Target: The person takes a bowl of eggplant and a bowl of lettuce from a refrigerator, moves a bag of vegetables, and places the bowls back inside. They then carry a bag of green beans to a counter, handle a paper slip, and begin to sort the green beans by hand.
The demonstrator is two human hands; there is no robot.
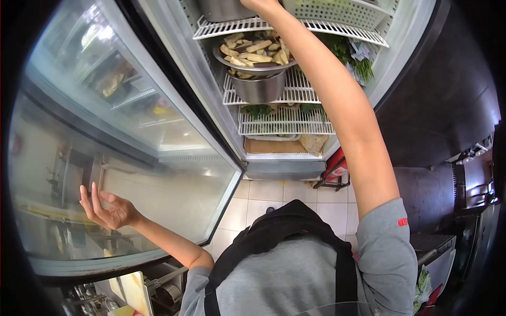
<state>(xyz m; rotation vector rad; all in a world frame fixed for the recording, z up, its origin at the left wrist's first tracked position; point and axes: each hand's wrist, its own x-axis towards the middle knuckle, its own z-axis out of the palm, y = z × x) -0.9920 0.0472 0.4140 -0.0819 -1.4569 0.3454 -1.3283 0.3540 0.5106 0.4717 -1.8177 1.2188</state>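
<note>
My left hand (108, 207) is raised with its fingers spread, holding nothing, in front of the open glass door (174, 189) of an upright fridge. My right arm stretches up into the fridge. At the top edge of the view, my right hand (259, 4) overlaps the side of a steel pot (224, 9) on the upper wire shelf (337, 27); its fingers are cut off by the frame. Below that shelf, a metal bowl (253, 67) full of pale, peeled-looking pieces (259, 47) sits over a steel container (261, 89).
A perforated light-green basket (337, 13) stands on the upper shelf. Leafy greens (363, 68) lie at the right, and more wire shelves (284, 121) are below. A red object (336, 164) stands beside the fridge base on the tiled floor (266, 197). Cutting boards (132, 292) are at lower left.
</note>
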